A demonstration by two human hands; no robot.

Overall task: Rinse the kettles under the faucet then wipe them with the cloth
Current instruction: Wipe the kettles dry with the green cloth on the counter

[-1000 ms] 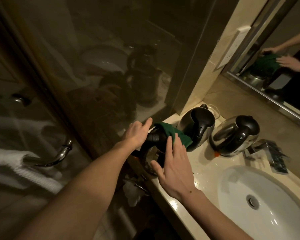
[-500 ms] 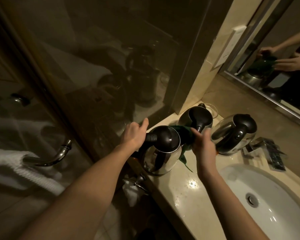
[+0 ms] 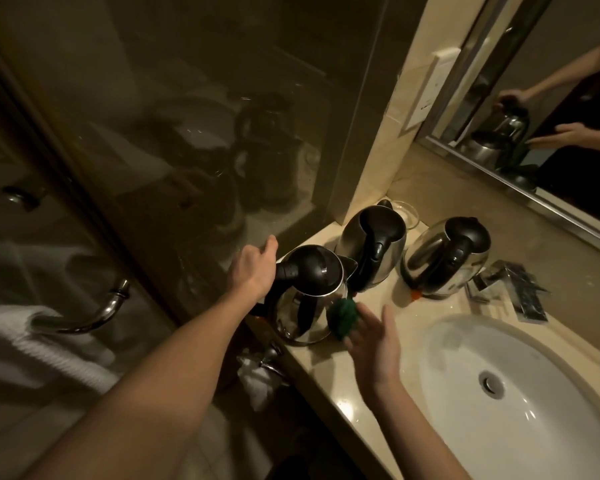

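Three steel kettles with black lids stand on the beige counter (image 3: 329, 382) left of the sink. My left hand (image 3: 253, 268) grips the black handle of the nearest kettle (image 3: 305, 292), thumb sticking up. My right hand (image 3: 371, 341) presses a bunched green cloth (image 3: 343, 315) against that kettle's lower right side with straight fingers. The middle kettle (image 3: 371, 244) and the right kettle (image 3: 447, 258) stand behind it, untouched. The chrome faucet (image 3: 510, 289) sits at the back of the white sink (image 3: 444, 341), and no water is visible running from it.
A dark glass shower door fills the left, with a chrome handle (image 3: 111, 306) and a white towel (image 3: 49, 344) behind it. A mirror (image 3: 551, 98) at top right reflects my hands. A clear glass (image 3: 407, 213) stands behind the middle kettle.
My right hand has carried the cloth from the near kettle's lid, round its far side, down to its lower right side. My left hand stayed on the handle.
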